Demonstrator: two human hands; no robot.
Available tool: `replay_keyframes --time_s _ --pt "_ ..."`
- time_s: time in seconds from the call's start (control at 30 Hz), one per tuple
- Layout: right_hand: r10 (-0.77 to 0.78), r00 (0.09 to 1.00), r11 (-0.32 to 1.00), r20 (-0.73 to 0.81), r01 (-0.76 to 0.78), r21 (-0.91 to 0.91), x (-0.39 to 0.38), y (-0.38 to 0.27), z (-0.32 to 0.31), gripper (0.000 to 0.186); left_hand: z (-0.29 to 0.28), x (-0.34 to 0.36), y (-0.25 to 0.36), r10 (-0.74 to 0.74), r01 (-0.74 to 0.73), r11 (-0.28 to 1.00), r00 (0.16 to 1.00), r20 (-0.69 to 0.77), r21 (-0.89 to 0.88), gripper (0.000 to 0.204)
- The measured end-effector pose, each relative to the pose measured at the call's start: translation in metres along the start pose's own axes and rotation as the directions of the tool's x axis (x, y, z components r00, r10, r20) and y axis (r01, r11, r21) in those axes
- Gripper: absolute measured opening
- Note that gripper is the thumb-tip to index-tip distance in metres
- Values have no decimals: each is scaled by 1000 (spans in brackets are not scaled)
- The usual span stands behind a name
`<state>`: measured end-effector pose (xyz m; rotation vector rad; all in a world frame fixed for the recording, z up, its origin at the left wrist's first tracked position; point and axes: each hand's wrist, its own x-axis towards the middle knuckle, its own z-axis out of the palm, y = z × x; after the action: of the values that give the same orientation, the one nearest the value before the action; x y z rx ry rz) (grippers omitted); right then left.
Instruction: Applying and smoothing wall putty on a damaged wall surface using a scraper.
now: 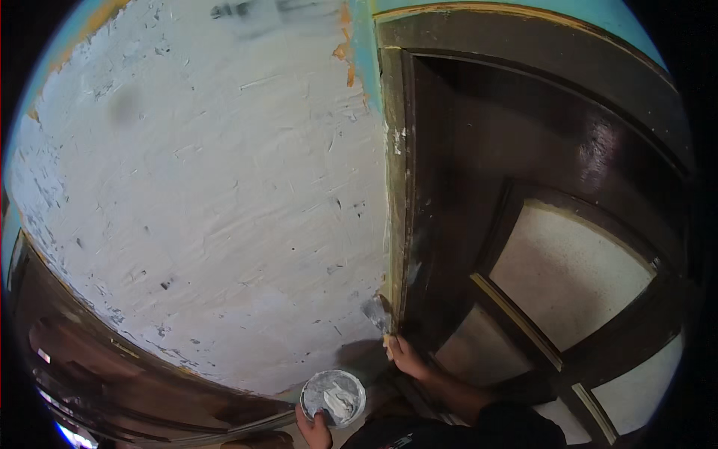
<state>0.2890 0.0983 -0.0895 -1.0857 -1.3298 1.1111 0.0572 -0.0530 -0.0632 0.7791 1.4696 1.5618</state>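
Note:
My left hand [314, 432] grips a round tub [317, 387] near its rim, with the thumb over the edge. White putty [342, 402] lies heaped inside it. Up and to the right, my right hand [407, 358] is closed around the handle of a putty knife [375, 313]. Its wide grey blade points upward at the wall's right edge, beside the door frame [398, 232]; whether it touches the surface is hard to tell. White, uneven putty covers most of the wall [224, 187], with ridges and small dark marks.
A dark brown door [479, 127] with pale panels [572, 273] stands at the right, close to my right forearm. Brown woodwork [97, 329] curves along the lower left. Turquoise paint [364, 45] borders the putty near the frame's top.

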Motion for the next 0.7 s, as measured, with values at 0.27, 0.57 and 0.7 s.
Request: replay_keyframes --time_s 0.27,0.57,0.7 --pt "-290 944 957 -156 287 -39 65 -74 3 28 -10 21 9 -172 139 961 977 123 238 53" --pt "-1 997 993 -75 -8 -114 34 70 5 39 -12 31 23 -105 101 992 992 67 71 49" --pt "312 934 950 174 -302 -84 -58 55 26 35 -38 32 28 -163 165 986 986 -42 34 50"
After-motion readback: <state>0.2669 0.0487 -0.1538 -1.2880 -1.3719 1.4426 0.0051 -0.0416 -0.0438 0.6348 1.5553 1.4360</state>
